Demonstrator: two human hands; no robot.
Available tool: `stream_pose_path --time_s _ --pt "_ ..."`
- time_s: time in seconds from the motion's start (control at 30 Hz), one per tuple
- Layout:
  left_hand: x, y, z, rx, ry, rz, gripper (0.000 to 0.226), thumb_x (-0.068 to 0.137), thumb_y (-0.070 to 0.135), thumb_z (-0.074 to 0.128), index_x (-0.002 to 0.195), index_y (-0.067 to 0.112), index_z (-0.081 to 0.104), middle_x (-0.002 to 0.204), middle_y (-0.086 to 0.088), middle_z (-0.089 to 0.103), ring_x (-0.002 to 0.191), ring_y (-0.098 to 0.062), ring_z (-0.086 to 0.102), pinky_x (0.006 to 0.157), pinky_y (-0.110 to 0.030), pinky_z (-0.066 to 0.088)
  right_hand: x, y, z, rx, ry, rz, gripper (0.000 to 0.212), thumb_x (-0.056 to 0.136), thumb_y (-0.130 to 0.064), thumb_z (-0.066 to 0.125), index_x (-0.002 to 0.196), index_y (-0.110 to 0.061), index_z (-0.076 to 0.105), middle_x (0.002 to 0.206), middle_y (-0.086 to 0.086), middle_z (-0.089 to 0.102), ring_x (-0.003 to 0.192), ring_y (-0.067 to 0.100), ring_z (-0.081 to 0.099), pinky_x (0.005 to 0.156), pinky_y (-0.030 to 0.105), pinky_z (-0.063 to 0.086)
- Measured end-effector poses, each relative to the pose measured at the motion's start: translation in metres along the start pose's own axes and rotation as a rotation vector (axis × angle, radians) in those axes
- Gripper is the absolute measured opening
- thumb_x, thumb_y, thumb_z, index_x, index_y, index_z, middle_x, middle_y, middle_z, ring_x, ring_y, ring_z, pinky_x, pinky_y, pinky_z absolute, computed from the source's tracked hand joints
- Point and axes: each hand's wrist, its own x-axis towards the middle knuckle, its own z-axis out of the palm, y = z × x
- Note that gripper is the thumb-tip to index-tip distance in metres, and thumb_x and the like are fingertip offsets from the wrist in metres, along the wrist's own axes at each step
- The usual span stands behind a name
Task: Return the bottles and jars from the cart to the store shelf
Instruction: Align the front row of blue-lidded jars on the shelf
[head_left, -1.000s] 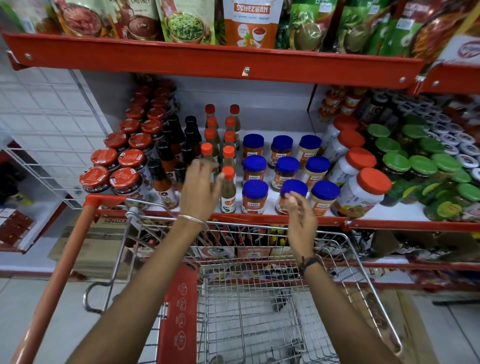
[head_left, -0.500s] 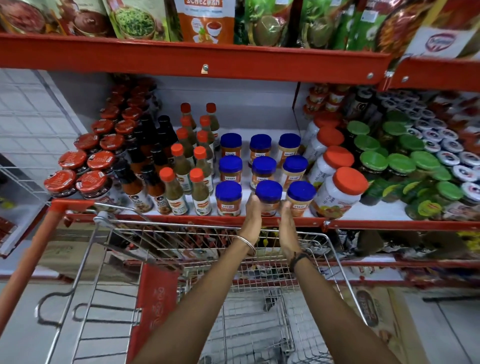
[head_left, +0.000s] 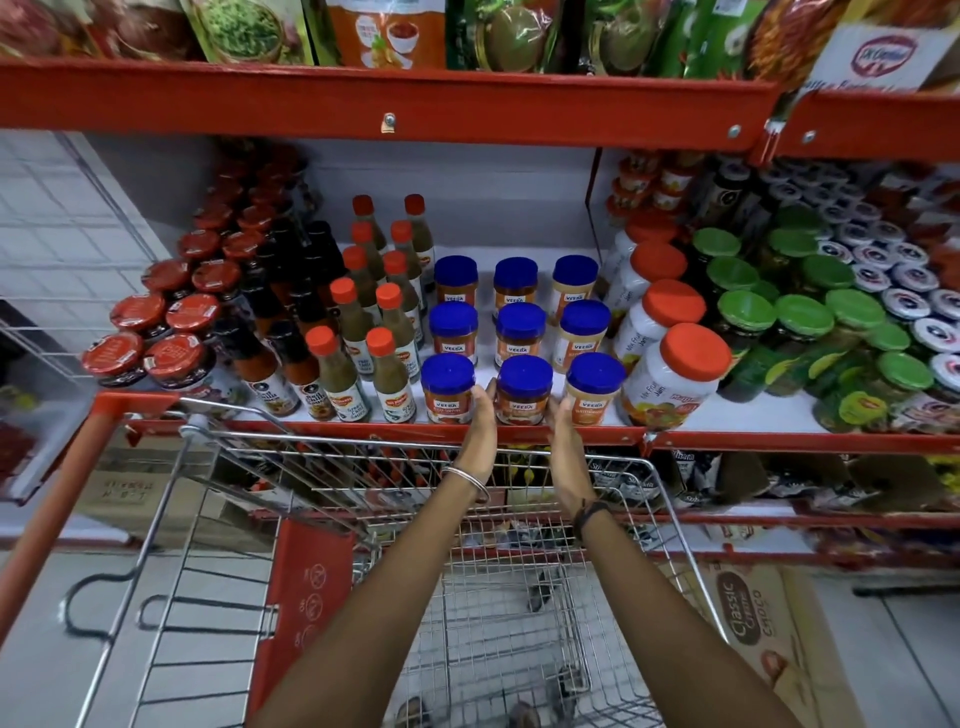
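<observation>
— Head view: what have the hands got?

— My left hand (head_left: 480, 434) and right hand (head_left: 563, 441) press flat on either side of the blue-lidded jar (head_left: 523, 389), front row of the store shelf (head_left: 727, 439), between two like it.

— How will it handle?

— I judge it rigid, fairly heavy, with slick label sides. I'd grip low around the body, not the lid. The cart (head_left: 322, 457) sits below.

"VEEBA" on blue-lidded jars (head_left: 523, 389), "Classic Creme Choco" on carton (head_left: 748, 613), "Jam" on orange-lidded jars (head_left: 670, 379)
</observation>
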Motion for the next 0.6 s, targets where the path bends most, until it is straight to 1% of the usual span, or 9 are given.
stream_pose_path --time_s 0.07,0.13,0.2,0.27,0.3,0.37,0.47,0.53,0.6 --pt "-0.001 -0.001 0.001 -0.001 0.027 0.011 0.07 0.087 0.058 -0.001 0.139 0.022 0.029 0.148 -0.008 0.037 0.136 -0.02 0.033 0.118 -0.044 0.02 -0.002 -0.004 -0.002 0.001 -0.008 0.014 0.077 0.063 -0.088 0.016 0.117 -0.043 0.047 0.126 -0.006 0.052 0.117 0.01 0.046 0.103 0.033 0.032" --pt "-0.005 -0.003 0.005 0.011 0.072 0.035 0.062 0.091 0.051 0.002 0.137 0.023 0.032 0.146 -0.009 0.039 0.129 -0.014 0.036 0.111 -0.037 0.024 -0.005 -0.001 -0.006 0.001 0.02 0.008 0.072 0.074 -0.076 0.017 0.121 -0.033 0.051 0.13 -0.001 0.055 0.117 0.013 0.049 0.108 0.036 0.033" --pt "-0.013 -0.01 0.013 0.028 0.149 0.066 0.053 0.094 0.051 0.01 0.133 0.026 0.036 0.14 -0.001 0.045 0.121 -0.009 0.038 0.103 -0.031 0.03 -0.01 0.009 -0.012 0.008 0.14 -0.061 0.064 0.087 -0.063 0.022 0.123 -0.022 0.055 0.131 0.005 0.059 0.12 0.017 0.053 0.109 0.041 0.037" --pt "-0.028 -0.017 0.025 0.027 0.305 0.123 0.035 0.092 0.054 0.023 0.112 0.035 0.044 0.117 0.009 0.054 0.106 -0.007 0.046 0.089 -0.023 0.038 -0.017 0.017 -0.023 0.049 0.339 -0.15 0.046 0.095 -0.047 0.026 0.111 -0.02 0.061 0.118 0.006 0.066 0.111 0.019 0.059 0.104 0.044 0.043" --pt "-0.033 -0.02 0.032 0.035 0.354 0.157 0.031 0.088 0.058 0.027 0.101 0.037 0.046 0.107 0.007 0.054 0.098 -0.005 0.05 0.08 -0.021 0.038 -0.018 0.02 -0.029 0.076 0.431 -0.177 0.041 0.095 -0.042 0.027 0.106 -0.021 0.061 0.112 0.005 0.066 0.107 0.02 0.06 0.102 0.045 0.044" --pt "-0.038 -0.027 0.047 0.067 0.273 0.176 0.039 0.082 0.065 0.026 0.102 0.039 0.048 0.11 0.004 0.053 0.099 -0.003 0.051 0.085 -0.024 0.04 -0.014 0.021 -0.043 0.15 0.519 -0.17 0.04 0.094 -0.042 0.027 0.109 -0.021 0.058 0.114 0.004 0.061 0.109 0.02 0.057 0.103 0.047 0.042" --pt "-0.029 -0.029 0.066 0.09 0.029 0.118 0.078 0.073 0.081 0.02 0.127 0.028 0.04 0.133 0.008 0.041 0.125 -0.007 0.039 0.108 -0.032 0.032 -0.002 0.018 -0.056 0.152 0.369 -0.085 0.064 0.092 -0.056 0.021 0.136 -0.014 0.04 0.143 0.008 0.044 0.131 0.02 0.041 0.112 0.046 0.033" --pt "-0.019 -0.025 0.076 0.088 -0.041 0.07 0.08 0.077 0.077 0.017 0.135 0.025 0.032 0.146 0.007 0.031 0.135 -0.008 0.029 0.115 -0.037 0.024 0.004 0.013 -0.06 0.139 0.266 -0.044 0.073 0.086 -0.063 0.016 0.143 -0.019 0.03 0.152 0.006 0.033 0.138 0.019 0.033 0.114 0.041 0.028" --pt "-0.012 -0.02 0.082 0.049 -0.053 0.044 0.073 0.081 0.074 0.017 0.13 0.024 0.038 0.14 0.01 0.035 0.128 -0.003 0.034 0.113 -0.034 0.027 0.007 0.006 -0.062 0.132 0.195 -0.018 0.084 0.079 -0.075 0.015 0.143 -0.023 0.028 0.148 -0.001 0.036 0.136 0.016 0.034 0.111 0.037 0.027"
